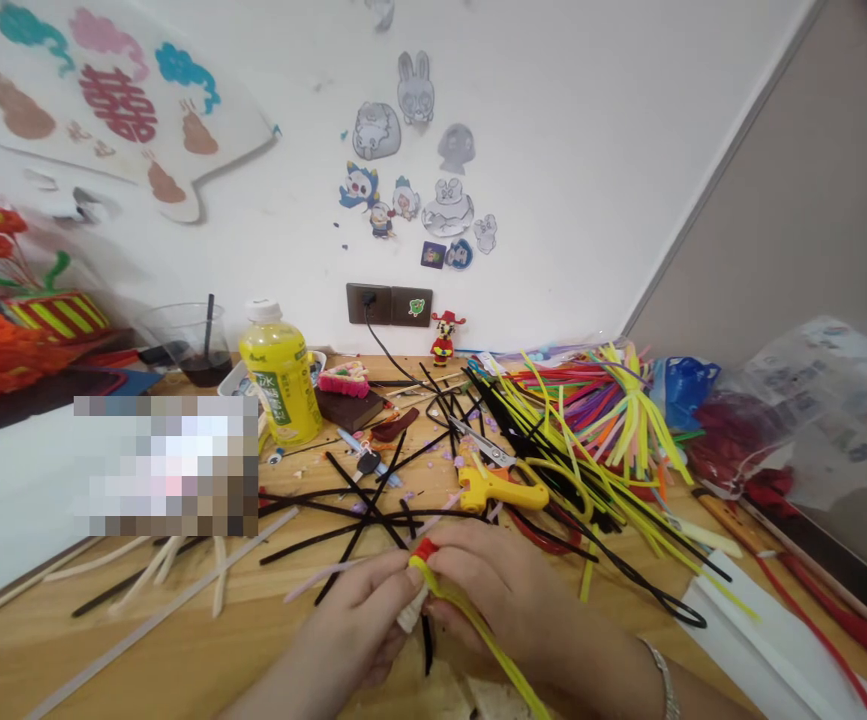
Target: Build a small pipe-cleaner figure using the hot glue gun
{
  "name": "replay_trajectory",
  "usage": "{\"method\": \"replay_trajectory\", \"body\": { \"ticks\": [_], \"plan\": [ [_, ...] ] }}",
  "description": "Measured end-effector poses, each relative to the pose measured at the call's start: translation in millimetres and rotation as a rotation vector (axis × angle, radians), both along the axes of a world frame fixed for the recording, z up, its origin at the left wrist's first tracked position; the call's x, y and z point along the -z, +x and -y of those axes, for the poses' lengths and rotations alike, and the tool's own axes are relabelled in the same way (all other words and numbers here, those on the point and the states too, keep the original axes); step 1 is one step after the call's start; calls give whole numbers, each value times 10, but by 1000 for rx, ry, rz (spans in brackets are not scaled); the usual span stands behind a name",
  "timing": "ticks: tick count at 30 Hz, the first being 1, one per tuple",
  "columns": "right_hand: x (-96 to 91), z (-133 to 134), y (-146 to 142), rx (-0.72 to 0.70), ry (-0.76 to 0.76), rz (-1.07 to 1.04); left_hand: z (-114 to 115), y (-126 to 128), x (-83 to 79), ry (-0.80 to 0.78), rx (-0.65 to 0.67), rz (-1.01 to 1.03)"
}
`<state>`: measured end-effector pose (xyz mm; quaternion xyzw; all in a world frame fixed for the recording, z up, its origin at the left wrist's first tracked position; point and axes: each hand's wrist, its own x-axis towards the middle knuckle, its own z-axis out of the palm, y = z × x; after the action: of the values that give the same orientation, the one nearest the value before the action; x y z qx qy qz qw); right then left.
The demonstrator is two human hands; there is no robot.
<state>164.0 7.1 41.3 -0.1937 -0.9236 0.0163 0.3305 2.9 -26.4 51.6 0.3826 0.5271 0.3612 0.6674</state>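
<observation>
Near the front edge of the table, my left hand and my right hand meet around a small red and white piece, its shape mostly hidden by the fingers. A yellow pipe cleaner bends over the top of this piece and trails down to the right, past my right hand. The fingers of both hands are closed. Just beyond them lie black pipe cleaners in a crisscross and a yellow glue gun. Scissors rest behind the glue gun.
A yellow drink bottle and a plastic cup stand back left. A pile of coloured pipe cleaners covers the back right. A small red figure stands by the wall. White paper lies at right.
</observation>
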Motion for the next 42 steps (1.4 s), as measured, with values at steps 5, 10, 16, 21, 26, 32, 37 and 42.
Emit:
{"method": "replay_trajectory", "body": {
  "ticks": [5,10,16,21,26,32,37,42],
  "plan": [
    [7,-36,26,-18,65,35,-1,5,-19,-8,2,-30],
    [54,-30,56,-18,64,19,10,-9,-13,-25,-6,-15],
    [93,-5,30,-22,-64,-100,73,38,-60,-14,-21,18],
    [76,15,-18,27,-23,-108,98,36,-41,-22,-11,40],
    [118,7,-12,38,167,-41,90,12,32,-29,28,104],
    [46,17,21,-57,247,-89,52,12,40,21,12,67],
    [89,23,28,-72,80,-98,21,22,71,50,-15,-6],
    [249,-81,1,-103,-110,-196,6,0,83,71,50,26]
  ]
}}
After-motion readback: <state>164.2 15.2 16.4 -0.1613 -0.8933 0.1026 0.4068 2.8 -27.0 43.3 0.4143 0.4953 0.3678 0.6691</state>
